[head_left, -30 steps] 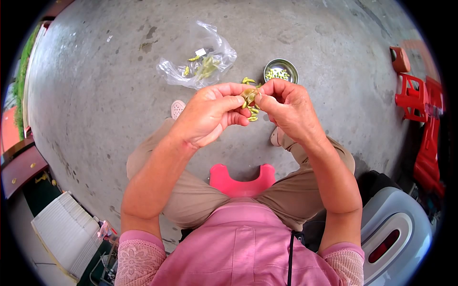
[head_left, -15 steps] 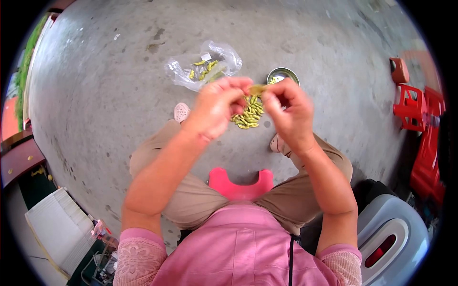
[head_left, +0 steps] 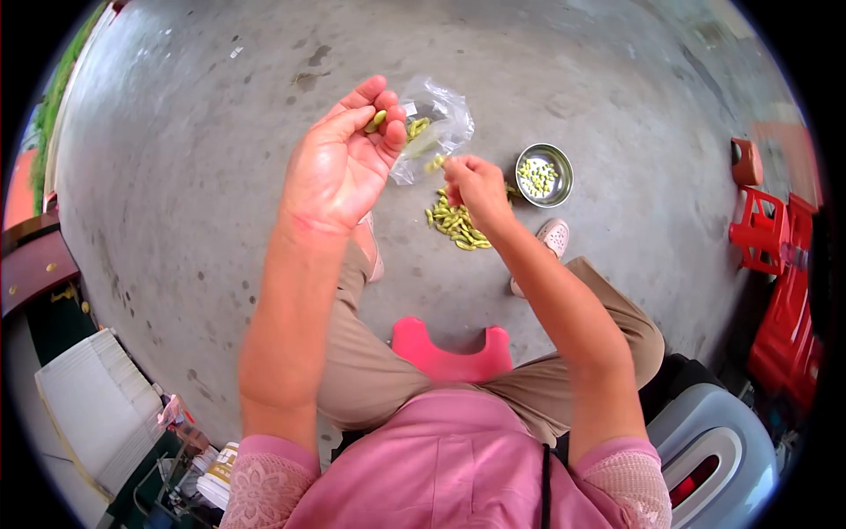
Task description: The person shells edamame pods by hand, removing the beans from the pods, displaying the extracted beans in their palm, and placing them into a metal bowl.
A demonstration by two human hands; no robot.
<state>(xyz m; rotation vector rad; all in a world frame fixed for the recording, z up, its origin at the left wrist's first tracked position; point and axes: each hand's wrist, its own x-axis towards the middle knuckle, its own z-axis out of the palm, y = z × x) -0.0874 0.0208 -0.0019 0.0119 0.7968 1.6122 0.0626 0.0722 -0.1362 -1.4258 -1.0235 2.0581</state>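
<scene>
My left hand [head_left: 330,172] is raised palm up, with green beans [head_left: 378,120] pinched between its thumb and curled fingers. Lower and to the right, my right hand [head_left: 478,189] grips a yellow-green pod [head_left: 435,163], blurred by motion, beside the clear plastic bag [head_left: 454,119]. Several pods [head_left: 419,129] lie in that bag, partly hidden by my left hand. Beneath my right hand a pile of bean pods [head_left: 456,225] rests on the floor. A round metal bowl [head_left: 568,181] with shelled beans [head_left: 536,178] stands just right of the pile.
My shoes [head_left: 552,236] flank the pile, and a pink stool [head_left: 449,357] is between my legs. Red plastic stools [head_left: 760,231] stand at the right. A grey-blue plastic object [head_left: 749,441] is near my right elbow, with white panels [head_left: 101,406] at the left.
My hands, close together at one pod before, have separated. The left rose leftward and turned palm up with beans in its fingers; the right moved left with the pod towards the bag.
</scene>
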